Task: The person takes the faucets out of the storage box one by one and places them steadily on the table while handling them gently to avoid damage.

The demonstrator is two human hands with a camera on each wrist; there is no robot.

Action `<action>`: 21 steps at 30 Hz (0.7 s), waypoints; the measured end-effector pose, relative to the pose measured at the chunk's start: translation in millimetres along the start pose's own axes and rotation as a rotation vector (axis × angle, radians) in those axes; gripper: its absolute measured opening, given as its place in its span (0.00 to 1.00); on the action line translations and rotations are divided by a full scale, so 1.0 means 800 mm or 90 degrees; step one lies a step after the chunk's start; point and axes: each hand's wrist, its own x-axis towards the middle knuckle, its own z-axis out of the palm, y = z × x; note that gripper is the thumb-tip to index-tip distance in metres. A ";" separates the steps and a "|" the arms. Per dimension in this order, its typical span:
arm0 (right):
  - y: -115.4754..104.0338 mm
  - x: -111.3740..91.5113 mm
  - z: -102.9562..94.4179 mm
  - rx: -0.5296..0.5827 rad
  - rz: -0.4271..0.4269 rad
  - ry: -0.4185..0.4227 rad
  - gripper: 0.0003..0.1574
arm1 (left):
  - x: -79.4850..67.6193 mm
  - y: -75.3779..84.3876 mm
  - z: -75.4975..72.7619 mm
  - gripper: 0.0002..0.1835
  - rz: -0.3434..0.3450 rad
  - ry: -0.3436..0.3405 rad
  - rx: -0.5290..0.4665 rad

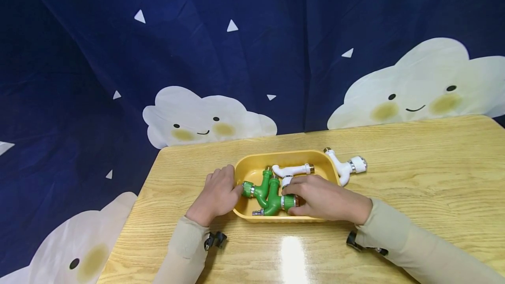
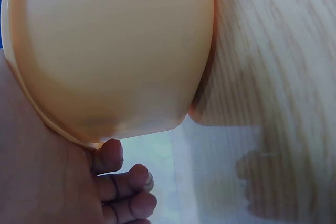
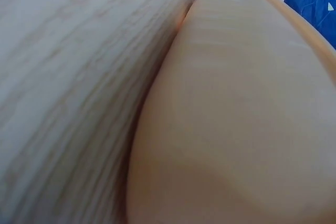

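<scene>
A yellow plastic basin (image 1: 282, 157) holds two green faucets and a white faucet (image 1: 292, 170). My left hand (image 1: 221, 192) grips the basin's left end, thumb at the rim and the other fingers outside; the left wrist view shows those fingers curled beside the basin wall (image 2: 115, 51). Reaching over the front right of the basin, my right hand (image 1: 321, 198) holds the ribbed knob of the nearer green faucet (image 1: 273, 196) between thumb and fingers. The other green faucet (image 1: 261, 191) lies against it, its knob near my left thumb. In the right wrist view the basin's outer wall (image 3: 236, 114) hides my right fingers.
Another white faucet (image 1: 345, 169) lies on the wooden table (image 1: 426, 174), just outside the basin's right end. A dark blue curtain (image 1: 268, 47) with cloud prints hangs behind the table. Black straps (image 1: 215, 240) sit at both wrists.
</scene>
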 end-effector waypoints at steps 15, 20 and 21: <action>0.000 -0.001 0.000 0.008 0.007 0.030 0.17 | 0.000 -0.001 0.001 0.10 0.004 0.002 0.003; -0.001 -0.001 -0.001 0.016 0.010 0.034 0.17 | 0.000 -0.001 0.001 0.10 0.005 0.003 0.003; -0.001 -0.001 0.000 0.017 0.012 0.035 0.17 | 0.000 -0.001 0.001 0.10 0.005 0.003 0.003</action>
